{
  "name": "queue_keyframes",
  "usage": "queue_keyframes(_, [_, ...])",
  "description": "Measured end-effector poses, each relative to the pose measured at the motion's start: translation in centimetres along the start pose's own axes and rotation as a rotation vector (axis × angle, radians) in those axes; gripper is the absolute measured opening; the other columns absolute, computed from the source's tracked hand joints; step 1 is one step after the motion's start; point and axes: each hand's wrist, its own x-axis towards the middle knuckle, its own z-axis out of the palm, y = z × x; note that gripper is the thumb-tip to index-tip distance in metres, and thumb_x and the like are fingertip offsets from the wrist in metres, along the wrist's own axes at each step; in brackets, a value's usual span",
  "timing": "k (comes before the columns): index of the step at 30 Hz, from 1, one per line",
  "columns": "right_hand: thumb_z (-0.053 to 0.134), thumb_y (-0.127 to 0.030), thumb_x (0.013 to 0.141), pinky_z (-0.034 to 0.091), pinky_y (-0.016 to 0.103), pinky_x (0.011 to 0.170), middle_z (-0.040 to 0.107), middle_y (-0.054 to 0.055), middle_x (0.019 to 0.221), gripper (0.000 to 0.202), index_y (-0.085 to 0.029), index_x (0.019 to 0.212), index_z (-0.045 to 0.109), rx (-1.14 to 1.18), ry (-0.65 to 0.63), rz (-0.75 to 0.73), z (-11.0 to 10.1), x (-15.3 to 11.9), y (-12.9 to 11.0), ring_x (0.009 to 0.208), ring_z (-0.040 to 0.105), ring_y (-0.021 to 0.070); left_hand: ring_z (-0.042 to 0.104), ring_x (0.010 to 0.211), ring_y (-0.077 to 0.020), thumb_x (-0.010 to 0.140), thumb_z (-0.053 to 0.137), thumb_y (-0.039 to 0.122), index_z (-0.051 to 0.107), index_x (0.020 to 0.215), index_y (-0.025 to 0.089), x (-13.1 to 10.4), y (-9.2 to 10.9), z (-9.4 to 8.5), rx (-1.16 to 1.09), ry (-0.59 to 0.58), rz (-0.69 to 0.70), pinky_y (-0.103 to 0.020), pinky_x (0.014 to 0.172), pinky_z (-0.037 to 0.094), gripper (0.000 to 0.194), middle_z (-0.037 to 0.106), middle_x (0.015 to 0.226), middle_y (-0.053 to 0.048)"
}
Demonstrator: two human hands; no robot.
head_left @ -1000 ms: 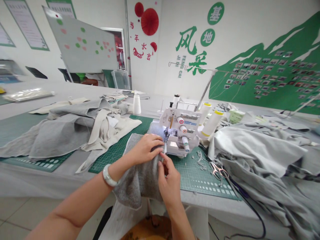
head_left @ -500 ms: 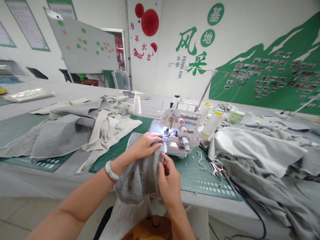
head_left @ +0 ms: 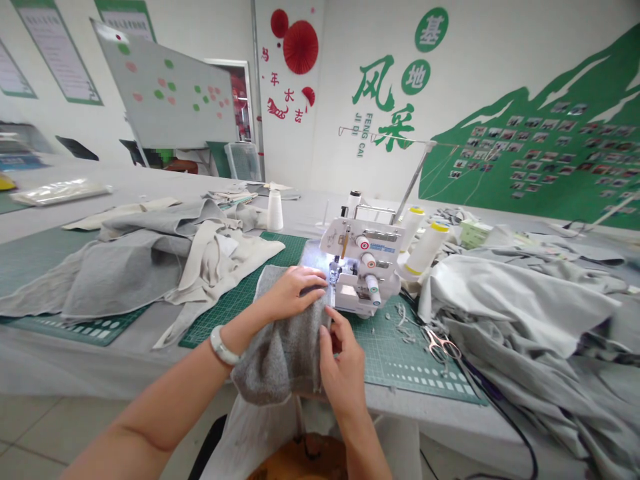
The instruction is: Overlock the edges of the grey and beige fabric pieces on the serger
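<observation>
A piece of grey fabric (head_left: 280, 363) lies in front of a white overlock sewing machine (head_left: 345, 250), its far end by the lit presser foot. My left hand (head_left: 295, 291) rests on top of the fabric with fingers stretched toward the foot, a pale bangle on its wrist. Lower down, my right hand (head_left: 344, 350) pinches the fabric's right edge between thumb and forefinger. The near part of the fabric droops over the table edge. Beneath the machine is a green cutting mat (head_left: 400, 360).
Scissors (head_left: 443, 345) and thread scraps lie right of the machine, beside a large heap of grey cloth (head_left: 525, 307). More cut fabric (head_left: 135, 267) is piled at left. Thread cones (head_left: 427, 250) stand behind the machine, and a white cone (head_left: 275, 210) stands to its left.
The view has shifted very slightly. Both hands keep almost the same place on the fabric, and I see no clear movement of the cloth.
</observation>
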Motion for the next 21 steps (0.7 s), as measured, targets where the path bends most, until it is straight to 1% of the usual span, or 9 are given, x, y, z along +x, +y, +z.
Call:
queue_keyframes(5, [0.045,-0.03,0.093,0.045,0.025,0.063,0.064,0.004,0.083,0.035,-0.018,0.123,0.058,0.008,-0.01,0.012,0.0,0.0,0.0,0.068,0.057,0.0161,0.06,0.112,-0.0227,0.09,0.057,0.028,0.07,0.106,0.02,0.2,-0.2,0.0,0.005,-0.006,0.006,-0.039,0.099,0.042,0.022,0.067,0.118,-0.007])
queue_keyframes(8, [0.045,-0.031,0.093,0.044,0.025,0.061,0.062,0.002,0.08,0.035,-0.017,0.123,0.058,0.008,-0.013,0.012,0.0,-0.1,0.1,0.065,0.055,0.0154,0.059,0.113,-0.0224,0.09,0.057,0.029,0.07,0.105,0.021,0.1,-0.3,0.0,0.002,0.017,0.019,-0.038,0.099,0.042,0.022,0.067,0.119,-0.007])
queue_keyframes(12, [0.044,-0.031,0.093,0.043,0.024,0.061,0.06,0.001,0.078,0.035,-0.017,0.123,0.057,0.012,-0.019,0.02,0.0,-0.1,0.1,0.063,0.053,0.0144,0.059,0.11,-0.0214,0.09,0.057,0.029,0.07,0.102,0.022,-0.3,0.2,-0.1,0.014,0.047,0.037,-0.039,0.102,0.038,0.02,0.068,0.115,-0.006])
queue_keyframes(16, [0.044,-0.03,0.093,0.042,0.023,0.06,0.058,0.0,0.077,0.035,-0.017,0.123,0.057,0.016,-0.028,0.02,0.0,-0.1,-0.1,0.063,0.052,0.0136,0.057,0.113,-0.022,0.088,0.06,0.033,0.068,0.106,0.024,-0.7,0.8,-0.3,0.025,0.0,0.029,-0.043,0.107,0.031,0.022,0.066,0.117,-0.005])
queue_keyframes(19, [0.044,-0.03,0.093,0.042,0.023,0.06,0.058,0.0,0.076,0.035,-0.017,0.123,0.057,0.005,-0.021,0.016,-0.1,0.0,-0.1,0.062,0.052,0.0134,0.056,0.116,-0.022,0.088,0.06,0.031,0.067,0.109,0.023,-0.7,0.5,-0.4,-0.004,-0.022,0.002,-0.043,0.107,0.031,0.024,0.064,0.122,-0.006])
queue_keyframes(21, [0.044,-0.031,0.093,0.042,0.023,0.06,0.059,0.0,0.076,0.035,-0.017,0.122,0.057,-0.001,-0.018,0.013,-0.1,0.0,-0.1,0.062,0.052,0.0134,0.055,0.119,-0.0223,0.088,0.059,0.029,0.066,0.109,0.023,-0.6,0.2,-0.4,-0.021,-0.037,-0.03,-0.044,0.109,0.029,0.024,0.064,0.124,-0.006])
